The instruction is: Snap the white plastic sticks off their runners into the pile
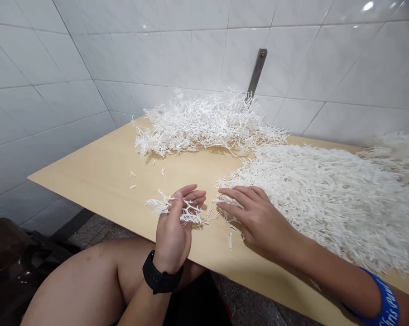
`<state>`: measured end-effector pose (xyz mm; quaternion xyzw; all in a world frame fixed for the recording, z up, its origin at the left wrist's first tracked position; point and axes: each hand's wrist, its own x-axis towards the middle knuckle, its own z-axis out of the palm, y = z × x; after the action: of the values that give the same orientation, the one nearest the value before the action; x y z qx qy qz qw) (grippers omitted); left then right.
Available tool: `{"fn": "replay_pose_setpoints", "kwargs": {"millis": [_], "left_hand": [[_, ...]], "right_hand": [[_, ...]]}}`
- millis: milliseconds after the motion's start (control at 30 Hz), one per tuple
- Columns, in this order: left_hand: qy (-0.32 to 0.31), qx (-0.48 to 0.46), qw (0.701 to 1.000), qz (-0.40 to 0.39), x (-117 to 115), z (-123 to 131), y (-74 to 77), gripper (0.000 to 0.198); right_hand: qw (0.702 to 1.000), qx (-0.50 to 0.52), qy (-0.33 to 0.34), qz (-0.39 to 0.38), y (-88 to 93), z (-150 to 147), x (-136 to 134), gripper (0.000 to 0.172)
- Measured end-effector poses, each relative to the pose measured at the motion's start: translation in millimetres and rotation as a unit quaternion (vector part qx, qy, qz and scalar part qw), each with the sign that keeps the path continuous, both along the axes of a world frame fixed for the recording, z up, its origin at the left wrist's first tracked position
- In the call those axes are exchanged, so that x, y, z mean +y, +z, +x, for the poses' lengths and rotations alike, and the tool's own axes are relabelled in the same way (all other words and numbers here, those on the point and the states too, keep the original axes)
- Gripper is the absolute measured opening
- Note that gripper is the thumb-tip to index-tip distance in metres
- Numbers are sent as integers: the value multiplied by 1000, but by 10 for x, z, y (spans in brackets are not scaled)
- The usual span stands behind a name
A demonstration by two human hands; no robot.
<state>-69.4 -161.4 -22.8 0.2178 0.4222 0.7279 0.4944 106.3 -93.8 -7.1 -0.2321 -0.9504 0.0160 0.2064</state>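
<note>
My left hand (179, 219) is closed around a few white branched plastic sprigs (158, 204), the thumb pressing them against the fingers. Their forked ends stick out on both sides of the thumb. My right hand (253, 210) lies palm down, fingers stretched out, at the left edge of a wide heap of small white plastic pieces (326, 190). Under its palm the view is hidden. Between the two hands, several loose white bits (209, 210) are scattered on the tan board (98, 167).
A tangled pile of larger white branched sprigs (204, 122) lies at the back of the board. Behind it, a metal bracket (257, 72) stands against the tiled wall (177, 54). Stray bits (132, 174) lie left of centre. My bare leg (78, 280) is below the front edge.
</note>
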Motion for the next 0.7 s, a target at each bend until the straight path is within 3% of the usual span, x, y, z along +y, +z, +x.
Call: {"fn": "replay_pose_setpoints", "kwargs": {"millis": [67, 133, 233, 300, 467, 600, 700], "left_hand": [[37, -14, 999, 14, 14, -10, -10, 33], [81, -20, 996, 32, 20, -15, -20, 33], [117, -37, 991, 43, 9, -16, -20, 30], [100, -37, 994, 28, -4, -13, -10, 28], [-33, 32, 999, 8, -27, -10, 10, 24], [-110, 117, 987, -14, -43, -11, 42, 29], [-136, 233, 962, -28, -65, 4, 76, 31]], "right_hand": [[998, 43, 6, -38, -1, -22, -68, 48], [983, 101, 28, -148, 28, -82, -220, 50], [918, 116, 68, -373, 43, -185, -428, 51], [888, 111, 58, -442, 5, -218, -447, 51], [887, 220, -65, -402, -81, -174, -264, 40], [900, 298, -49, -315, -19, -162, -316, 25], [903, 301, -59, -300, 2, -172, -388, 17]]}}
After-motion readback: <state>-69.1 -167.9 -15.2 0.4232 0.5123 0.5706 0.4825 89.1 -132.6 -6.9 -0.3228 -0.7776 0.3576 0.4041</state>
